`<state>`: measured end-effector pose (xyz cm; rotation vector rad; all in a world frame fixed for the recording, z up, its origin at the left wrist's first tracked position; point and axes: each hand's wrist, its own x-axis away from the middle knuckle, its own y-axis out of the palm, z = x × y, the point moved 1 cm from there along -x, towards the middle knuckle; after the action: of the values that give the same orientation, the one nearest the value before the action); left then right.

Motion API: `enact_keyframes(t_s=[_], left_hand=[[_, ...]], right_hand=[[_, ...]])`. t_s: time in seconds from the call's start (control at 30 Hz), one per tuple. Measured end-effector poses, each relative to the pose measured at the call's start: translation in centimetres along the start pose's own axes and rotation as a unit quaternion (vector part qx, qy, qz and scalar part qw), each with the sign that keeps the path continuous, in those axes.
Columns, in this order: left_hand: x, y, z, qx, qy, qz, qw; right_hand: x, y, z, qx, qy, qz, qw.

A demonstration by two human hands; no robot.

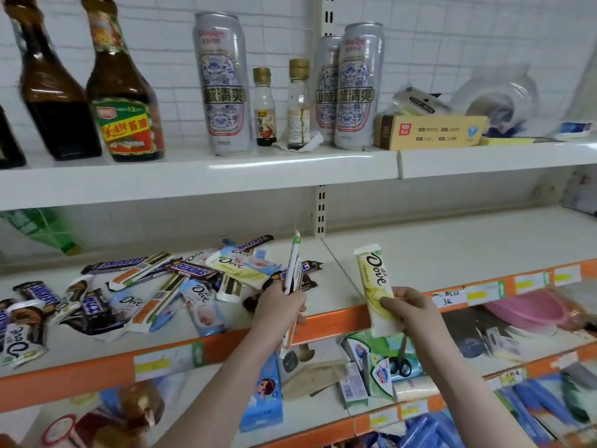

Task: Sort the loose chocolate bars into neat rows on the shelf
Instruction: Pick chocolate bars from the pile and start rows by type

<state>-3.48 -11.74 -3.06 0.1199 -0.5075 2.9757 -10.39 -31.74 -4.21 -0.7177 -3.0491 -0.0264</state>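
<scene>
While my right hand (408,307) pinched the lower half of a pale yellow foil-wrapped Dove bar (376,286), the wrapper's long axis ran almost straight away from me, its top end leaning slightly to my left. My thumb lay across the face of the bar and my fingers curled behind it. The bar hung above the bare white shelf section (452,250) directly beyond that hand, so the right hand was the nearer one for setting it down. My left hand (281,302) gripped a thin stack of wrapped bars (294,270) edge-on, also pointing away from me. The loose heap of Dove and Snickers bars (155,286) lay to the left of both hands. I judged that the placement turned on lowering the yellow bar forward with its axis unchanged.
</scene>
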Motion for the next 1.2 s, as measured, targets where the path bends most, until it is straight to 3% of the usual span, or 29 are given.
enact_keyframes(t_s=[0.17,0.37,0.53,0.73,0.87,1.2], left_hand=[[-2.7,6.0,2.3,-0.007,-0.007,0.008,1.000],[-7.6,15.8,6.5,0.026,-0.032,0.075,0.996],[-9.8,20.6,9.2,0.030,-0.046,0.097,0.994],[-11.6,21.2,10.7,0.041,-0.071,0.106,0.991],[-12.3,20.0,10.6,0.035,-0.061,0.115,0.991],[-13.5,16.8,9.2,0.019,-0.057,0.125,0.990]], right_hand=[[-5.5,-6.2,-0.3,0.006,-0.013,-0.034,0.999],[-15.1,-14.6,-0.9,0.027,-0.016,-0.063,0.997],[-21.1,-18.1,-2.1,0.045,-0.031,-0.119,0.991],[-24.7,-18.2,-2.2,0.043,-0.008,-0.187,0.981],[-26.4,-17.0,-1.8,0.127,-0.016,-0.215,0.968],[-28.9,-12.1,-1.2,0.315,-0.086,-0.311,0.893]])
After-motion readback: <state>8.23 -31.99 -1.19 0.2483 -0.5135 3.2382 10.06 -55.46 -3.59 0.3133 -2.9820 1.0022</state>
